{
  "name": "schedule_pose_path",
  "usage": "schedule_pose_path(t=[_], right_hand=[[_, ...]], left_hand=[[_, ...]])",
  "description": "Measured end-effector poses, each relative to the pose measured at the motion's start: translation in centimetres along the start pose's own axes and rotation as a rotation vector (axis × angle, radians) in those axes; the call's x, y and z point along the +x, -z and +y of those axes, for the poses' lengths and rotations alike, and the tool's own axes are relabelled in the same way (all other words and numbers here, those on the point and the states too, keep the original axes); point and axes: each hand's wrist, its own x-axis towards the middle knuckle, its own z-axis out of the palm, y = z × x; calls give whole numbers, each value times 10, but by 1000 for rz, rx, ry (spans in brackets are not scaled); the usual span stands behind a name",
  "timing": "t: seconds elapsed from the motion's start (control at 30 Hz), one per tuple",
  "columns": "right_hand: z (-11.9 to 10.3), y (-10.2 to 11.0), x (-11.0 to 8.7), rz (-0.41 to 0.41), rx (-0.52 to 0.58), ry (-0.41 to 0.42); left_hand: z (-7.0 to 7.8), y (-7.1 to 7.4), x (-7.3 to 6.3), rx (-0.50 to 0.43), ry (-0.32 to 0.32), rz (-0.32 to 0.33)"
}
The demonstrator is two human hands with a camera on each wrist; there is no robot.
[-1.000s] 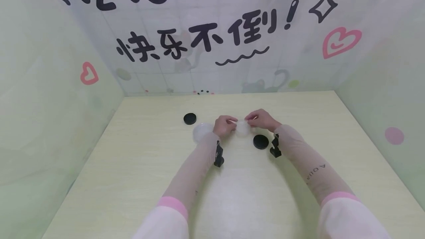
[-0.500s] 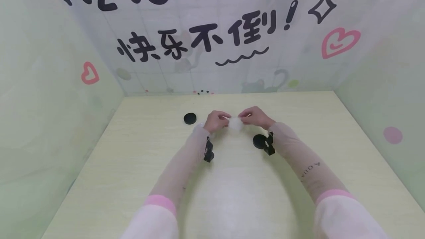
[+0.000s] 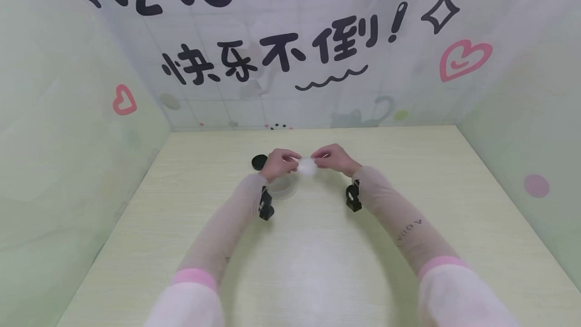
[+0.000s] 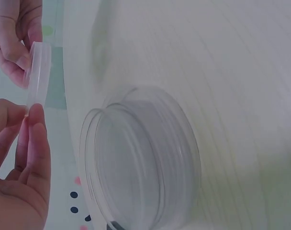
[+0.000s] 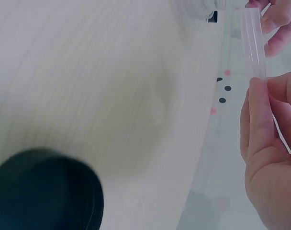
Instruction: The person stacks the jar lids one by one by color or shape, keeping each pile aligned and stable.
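Between my two hands a translucent white plastic lid (image 3: pixel 307 166) hangs above the table, pinched at opposite edges. My left hand (image 3: pixel 279 163) grips its left edge with thumb and fingertips. On the other side, my right hand (image 3: pixel 336 159) pinches the right edge; the lid shows nearly edge-on in the right wrist view. Below the left hand stands a clear round plastic jar (image 4: pixel 140 158) with its mouth uncovered, partly hidden by that hand in the head view. A black round lid (image 5: pixel 45 191) lies beneath the right wrist.
Another black round lid (image 3: pixel 259 161) lies by the left hand, partly covered by it. The pale wood-grain table (image 3: pixel 299 256) is walled by printed cloth at the back (image 3: pixel 290 107) and both sides. Small black cameras are strapped to both wrists.
Both hands have moved left with the translucent lid, from near the right black lid to above the clear jar. The jar and black lids stay in place.
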Motion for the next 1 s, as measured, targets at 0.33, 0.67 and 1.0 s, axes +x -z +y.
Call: schedule_pose_path(t=[0.33,0.67,1.0], right_hand=[[-6,-25,15,23,13,17],[-10,-49,27,8,-10,17],[-10,-63,30,1,-64,-12]], left_hand=[[-14,23,-6,31,44,41],[-30,43,-17,28,52,47],[-43,48,-23,40,88,57]])
